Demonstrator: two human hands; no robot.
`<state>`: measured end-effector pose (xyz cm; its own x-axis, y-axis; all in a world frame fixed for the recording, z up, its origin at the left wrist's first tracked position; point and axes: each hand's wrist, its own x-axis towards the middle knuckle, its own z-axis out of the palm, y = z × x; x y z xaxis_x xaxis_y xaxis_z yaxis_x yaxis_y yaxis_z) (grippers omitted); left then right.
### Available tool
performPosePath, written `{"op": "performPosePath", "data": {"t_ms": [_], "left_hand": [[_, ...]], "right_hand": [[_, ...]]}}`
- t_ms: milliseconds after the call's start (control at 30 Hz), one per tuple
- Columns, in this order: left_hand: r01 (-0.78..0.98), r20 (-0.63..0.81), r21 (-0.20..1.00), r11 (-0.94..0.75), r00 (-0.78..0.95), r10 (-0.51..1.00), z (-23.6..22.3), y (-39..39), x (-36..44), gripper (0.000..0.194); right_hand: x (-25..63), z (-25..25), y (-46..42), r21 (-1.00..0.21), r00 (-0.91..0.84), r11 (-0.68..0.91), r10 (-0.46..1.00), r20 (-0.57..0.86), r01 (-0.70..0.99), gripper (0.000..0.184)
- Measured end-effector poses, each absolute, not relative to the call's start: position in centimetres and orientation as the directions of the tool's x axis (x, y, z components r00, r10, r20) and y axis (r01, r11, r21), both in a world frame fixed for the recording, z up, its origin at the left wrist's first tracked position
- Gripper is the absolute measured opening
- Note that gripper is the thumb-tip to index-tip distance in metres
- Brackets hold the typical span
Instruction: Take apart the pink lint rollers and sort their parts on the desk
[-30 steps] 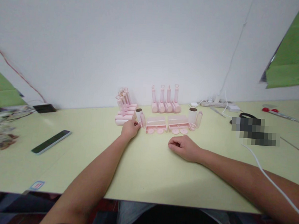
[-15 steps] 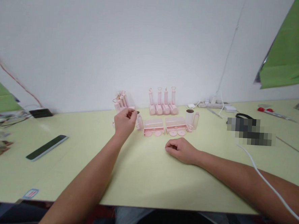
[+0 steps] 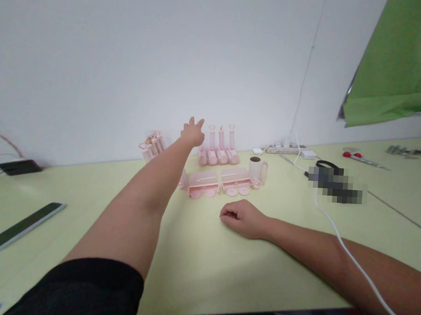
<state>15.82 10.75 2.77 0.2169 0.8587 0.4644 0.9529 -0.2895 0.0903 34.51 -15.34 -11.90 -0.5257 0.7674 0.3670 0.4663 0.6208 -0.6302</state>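
Observation:
My left hand (image 3: 193, 133) is stretched toward the wall with its fingers spread, beside the leftmost of several upright pink tubes (image 3: 221, 139) topped with loops. Whether it touches that tube cannot be made out. At the feet of the tubes lie pink rounded cylinders (image 3: 223, 157). My right hand (image 3: 244, 219) rests on the table, fingers curled in with a hollow between them and nothing seen inside. Ahead of it lie two pink cases (image 3: 205, 180) with pink discs (image 3: 232, 192) in front. A white cup-like cylinder (image 3: 254, 169) and a small pink tube (image 3: 264, 172) stand to their right.
More pink tubes (image 3: 152, 143) stand behind my left forearm, partly hidden. A phone (image 3: 24, 225) lies at left, a dark device (image 3: 19, 166) behind it. To the right are a power strip (image 3: 285, 149), red-handled scissors (image 3: 362, 159) and a white cable (image 3: 347, 251) crossing my right arm.
My left hand has lifted from the front left pink parts and moved up, back and right to the rear tubes, its fingers opening out. My right hand has stayed in place; the view has turned left.

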Motion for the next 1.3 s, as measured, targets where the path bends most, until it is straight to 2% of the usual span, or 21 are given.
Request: {"op": "performPosePath", "data": {"t_ms": [67,267,567,833,1000,1100,1200,1300], "left_hand": [[0.948,0.447,0.101,-0.301,0.227,0.865,2.4,12.1,15.8,0.069],[0.936,0.477,0.100,-0.337,0.252,0.842,1.2,13.6,15.1,0.043],[0.948,0.644,0.092,-0.306,0.177,0.744,1.5,11.5,14.5,0.034],[0.923,0.690,0.051,-0.382,0.244,0.682,5.8,7.2,14.2,0.033],[0.887,0.774,0.096,-0.451,0.217,0.594,8.4,2.2,14.2,0.030],[0.805,0.809,0.212,-0.555,0.174,0.561,7.7,-2.0,14.3,0.028],[0.624,0.774,0.473,-0.621,0.043,0.632,5.3,-6.3,14.2,0.029],[0.403,0.705,0.679,-0.614,-0.125,0.698,2.2,-10.0,13.6,0.028]], "right_hand": [[34.5,-11.8,-15.2,-0.623,-0.540,0.629,0.759,0.364,0.464,0.014],[34.7,-11.7,-15.2,-0.625,-0.543,0.630,0.757,0.362,0.461,0.014],[34.7,-11.9,-15.2,-0.627,-0.542,0.629,0.758,0.362,0.460,0.014],[34.7,-11.9,-15.1,-0.677,-0.522,0.600,0.774,0.357,0.426,0.014],[34.7,-12.2,-14.7,-0.743,-0.417,0.553,0.818,0.397,0.377,0.021],[34.8,-12.5,-14.3,-0.864,-0.358,0.448,0.864,0.354,0.229,0.030],[34.9,-12.6,-13.9,-0.960,-0.363,0.281,0.892,0.268,-0.019,0.041],[34.8,-12.6,-13.9,-0.960,-0.425,0.102,0.881,0.209,-0.260,0.047]]}}
